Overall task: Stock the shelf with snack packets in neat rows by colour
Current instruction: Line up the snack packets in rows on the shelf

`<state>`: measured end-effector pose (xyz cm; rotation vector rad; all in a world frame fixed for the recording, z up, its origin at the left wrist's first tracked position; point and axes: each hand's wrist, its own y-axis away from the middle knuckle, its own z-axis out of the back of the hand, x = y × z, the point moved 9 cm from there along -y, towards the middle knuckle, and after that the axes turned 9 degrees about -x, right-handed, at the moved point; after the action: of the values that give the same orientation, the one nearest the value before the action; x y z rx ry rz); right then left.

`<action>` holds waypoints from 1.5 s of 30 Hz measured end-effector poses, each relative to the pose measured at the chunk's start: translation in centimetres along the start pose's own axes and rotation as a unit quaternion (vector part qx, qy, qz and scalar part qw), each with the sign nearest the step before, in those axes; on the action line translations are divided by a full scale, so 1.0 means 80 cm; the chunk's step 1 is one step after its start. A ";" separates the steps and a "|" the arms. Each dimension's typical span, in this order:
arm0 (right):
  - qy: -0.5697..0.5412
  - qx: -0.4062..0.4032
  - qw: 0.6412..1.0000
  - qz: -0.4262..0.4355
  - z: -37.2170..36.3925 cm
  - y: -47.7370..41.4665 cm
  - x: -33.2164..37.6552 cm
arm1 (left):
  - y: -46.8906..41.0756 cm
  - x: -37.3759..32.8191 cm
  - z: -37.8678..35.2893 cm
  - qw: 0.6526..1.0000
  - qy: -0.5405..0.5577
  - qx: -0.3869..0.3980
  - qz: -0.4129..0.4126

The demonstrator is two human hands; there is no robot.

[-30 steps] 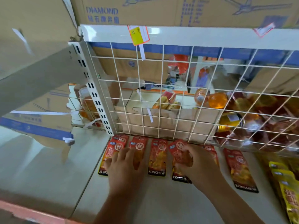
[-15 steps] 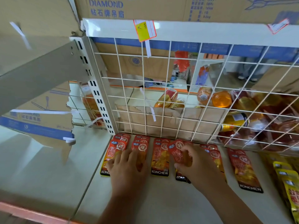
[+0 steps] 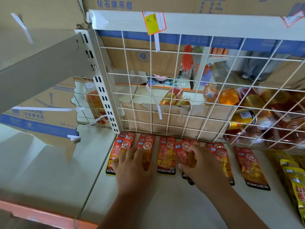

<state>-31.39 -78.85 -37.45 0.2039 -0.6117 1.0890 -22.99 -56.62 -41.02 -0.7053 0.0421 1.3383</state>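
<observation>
Left hand [image 3: 132, 169] is lying palm down, fingers straight and spread, across the two leftmost stacks of glossy red foil snack packets [image 3: 165, 156], the ones with the black KONCHEW strip along the bottom. So it grips nothing, it just presses on them. Right hand [image 3: 203, 167] is the busy one: thumb and curled fingers pinch one loose red packet [image 3: 182, 152] by its lower half. That packet sits tilted, top leaning left, over the fourth stack in the row. Can't tell if it's touching the stack under it or lifted a bit.

Where the goods are: I count six red stacks side by side at the back of the cream-white metal shelf board [image 3: 148, 205], tops just beside the white wire grid panel [image 3: 166, 100]. There are narrow gaps between them, and the last two on the right angle outward a little. Further right, apart from the last red stack, is an overlapping run of shiny yellow foil packets [image 3: 295, 180], partly cut off by the edge of the view.

Behind the grid there are clear plastic bottles of orange drink [image 3: 228, 96] and a brown cardboard flap [image 3: 173, 116]. A yellow price tag with a red border [image 3: 154, 22] hangs off the white rail above, with brown cardboard boxes [image 3: 165, 4] sitting on top of that.
</observation>
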 end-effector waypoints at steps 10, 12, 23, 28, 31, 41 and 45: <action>0.037 -0.008 0.998 -0.054 -0.028 0.010 0.013 | -0.006 -0.008 0.000 0.986 0.041 0.009 -0.162; 0.044 -0.019 0.997 -0.065 -0.032 0.012 0.020 | -0.005 -0.009 -0.005 0.981 0.039 0.019 -0.189; 0.095 -0.013 0.983 -0.154 -0.063 0.021 0.047 | -0.011 -0.002 -0.020 0.982 0.038 0.075 -0.167; 0.095 -0.020 0.982 -0.162 -0.067 0.018 0.055 | -0.011 -0.003 -0.019 0.981 0.059 0.077 -0.170; 0.099 -0.016 0.982 -0.162 -0.071 0.014 0.058 | -0.011 -0.002 -0.021 0.981 0.052 0.081 -0.170; 0.118 -0.017 0.980 -0.161 -0.078 0.015 0.059 | -0.010 -0.001 -0.022 0.980 0.045 0.086 -0.171; 0.112 -0.025 0.981 -0.158 -0.079 0.018 0.057 | -0.010 -0.003 -0.019 0.980 0.057 0.077 -0.173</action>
<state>-28.88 -71.87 -40.24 0.1266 -0.3870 0.7758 -21.77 -57.62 -41.76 -0.6243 0.1091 0.9493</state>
